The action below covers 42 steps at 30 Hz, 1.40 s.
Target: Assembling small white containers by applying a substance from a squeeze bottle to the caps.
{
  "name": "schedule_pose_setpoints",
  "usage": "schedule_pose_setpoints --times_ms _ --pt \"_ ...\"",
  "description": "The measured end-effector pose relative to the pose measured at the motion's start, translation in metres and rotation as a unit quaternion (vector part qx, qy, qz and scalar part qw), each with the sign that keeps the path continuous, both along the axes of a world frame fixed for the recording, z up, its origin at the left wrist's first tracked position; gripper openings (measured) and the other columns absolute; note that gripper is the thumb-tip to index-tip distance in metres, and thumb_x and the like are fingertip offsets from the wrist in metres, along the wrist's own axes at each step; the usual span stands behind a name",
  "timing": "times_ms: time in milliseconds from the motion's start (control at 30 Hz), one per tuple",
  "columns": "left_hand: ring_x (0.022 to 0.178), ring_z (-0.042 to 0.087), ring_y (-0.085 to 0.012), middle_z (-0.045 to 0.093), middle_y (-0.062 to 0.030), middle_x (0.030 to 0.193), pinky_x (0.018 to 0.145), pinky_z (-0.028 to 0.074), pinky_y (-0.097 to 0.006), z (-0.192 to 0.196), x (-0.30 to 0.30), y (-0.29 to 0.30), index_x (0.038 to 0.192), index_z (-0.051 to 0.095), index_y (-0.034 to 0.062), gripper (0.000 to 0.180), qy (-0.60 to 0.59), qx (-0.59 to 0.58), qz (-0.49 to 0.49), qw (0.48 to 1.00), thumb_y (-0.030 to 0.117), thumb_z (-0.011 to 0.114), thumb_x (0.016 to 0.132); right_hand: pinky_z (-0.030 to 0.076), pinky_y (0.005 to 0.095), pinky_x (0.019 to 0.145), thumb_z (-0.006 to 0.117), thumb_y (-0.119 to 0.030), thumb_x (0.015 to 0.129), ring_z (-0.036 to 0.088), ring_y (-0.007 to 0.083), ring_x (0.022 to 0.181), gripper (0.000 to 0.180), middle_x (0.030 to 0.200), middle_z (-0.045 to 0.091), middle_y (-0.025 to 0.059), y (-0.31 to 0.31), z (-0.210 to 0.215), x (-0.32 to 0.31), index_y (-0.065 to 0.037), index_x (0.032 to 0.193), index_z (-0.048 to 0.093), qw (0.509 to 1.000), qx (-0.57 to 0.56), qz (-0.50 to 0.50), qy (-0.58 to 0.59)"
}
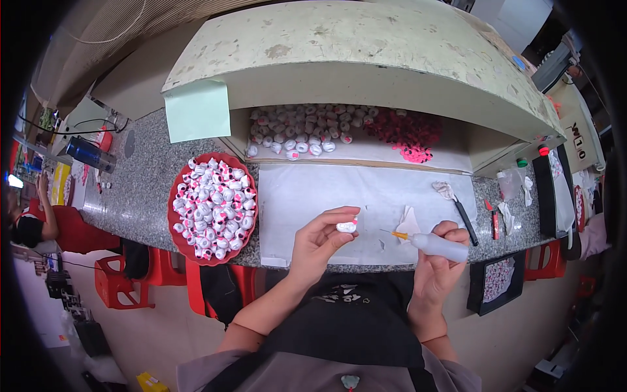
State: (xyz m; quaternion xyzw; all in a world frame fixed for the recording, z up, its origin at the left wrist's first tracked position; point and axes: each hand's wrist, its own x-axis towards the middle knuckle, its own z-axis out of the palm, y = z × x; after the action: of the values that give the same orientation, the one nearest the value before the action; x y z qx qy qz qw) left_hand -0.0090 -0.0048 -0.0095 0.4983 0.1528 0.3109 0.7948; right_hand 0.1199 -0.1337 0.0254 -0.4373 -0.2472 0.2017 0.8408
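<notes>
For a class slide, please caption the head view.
Left hand holding a small white-and-pink piece, right hand a needle-tipped bottle, with a red dish of similar pieces at left.

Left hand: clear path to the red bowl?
Looks like yes: only flat white sheet seems to lie between the left hand and the red bowl. It's pinching a small white piece, though, so picking up another might be awkward.
</notes>
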Motion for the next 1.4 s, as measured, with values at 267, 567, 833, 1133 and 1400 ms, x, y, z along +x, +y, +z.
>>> schedule_pose_setpoints --times_ms 267,567,833,1133,1400 --pt "0.093 0.054 -0.0183 0.052 -0.0172 0.104 0.081 0.046 -0.032 0.008 -0.006 -0.008 0.105 0.044 -0.0011 0.032 -0.034 -0.038 0.024 0.998 -0.001 0.057 0.075 0.046 0.0250 0.057 0.079 -0.010 0.055 0.053 0.0157 0.066 0.046 0.083 0.049 0.0061 -0.003 0.005 -0.017 -0.007 0.088 0.048 0.945 -0.022 -0.033 -0.325" --pt "0.095 0.054 -0.0193 0.052 -0.0170 0.102 0.082 0.047 -0.034 0.010 -0.007 -0.011 0.103 0.045 -0.0018 0.032 -0.030 -0.071 0.010 0.997 -0.003 0.058 0.073 0.045 0.0258 0.055 0.079 -0.013 0.056 0.049 0.0157 0.063 0.048 0.083 0.046 0.0048 -0.004 0.002 -0.022 -0.009 0.088 0.044 0.911 -0.039 0.004 -0.411" --pt "0.100 0.050 -0.0191 0.050 -0.0162 0.106 0.088 0.041 -0.030 0.008 -0.008 -0.011 0.106 0.043 -0.0041 0.034 -0.046 -0.078 -0.018 0.996 -0.010 0.053 0.074 0.044 0.0254 0.053 0.077 -0.012 0.058 0.049 0.0162 0.063 0.046 0.083 0.045 0.0051 -0.005 0.004 -0.021 -0.009 0.088 0.043 0.907 -0.051 0.012 -0.418" --pt "0.092 0.055 -0.0187 0.053 -0.0166 0.101 0.081 0.047 -0.032 0.008 -0.007 -0.011 0.102 0.045 -0.0018 0.033 -0.037 -0.074 0.002 0.997 -0.003 0.059 0.072 0.042 0.0260 0.051 0.076 -0.013 0.060 0.047 0.0173 0.062 0.044 0.083 0.043 0.0061 -0.004 0.000 -0.019 -0.007 0.087 0.042 0.907 -0.028 0.005 -0.420" --pt "0.100 0.051 -0.0185 0.051 -0.0157 0.105 0.087 0.041 -0.029 0.006 -0.008 -0.012 0.106 0.043 -0.0033 0.034 -0.062 -0.066 -0.035 0.995 -0.010 0.053 0.074 0.046 0.0296 0.053 0.080 -0.003 0.049 0.053 0.0197 0.068 0.055 0.090 0.051 0.0075 -0.008 -0.002 -0.021 -0.007 0.093 0.048 0.925 0.006 0.019 -0.379"
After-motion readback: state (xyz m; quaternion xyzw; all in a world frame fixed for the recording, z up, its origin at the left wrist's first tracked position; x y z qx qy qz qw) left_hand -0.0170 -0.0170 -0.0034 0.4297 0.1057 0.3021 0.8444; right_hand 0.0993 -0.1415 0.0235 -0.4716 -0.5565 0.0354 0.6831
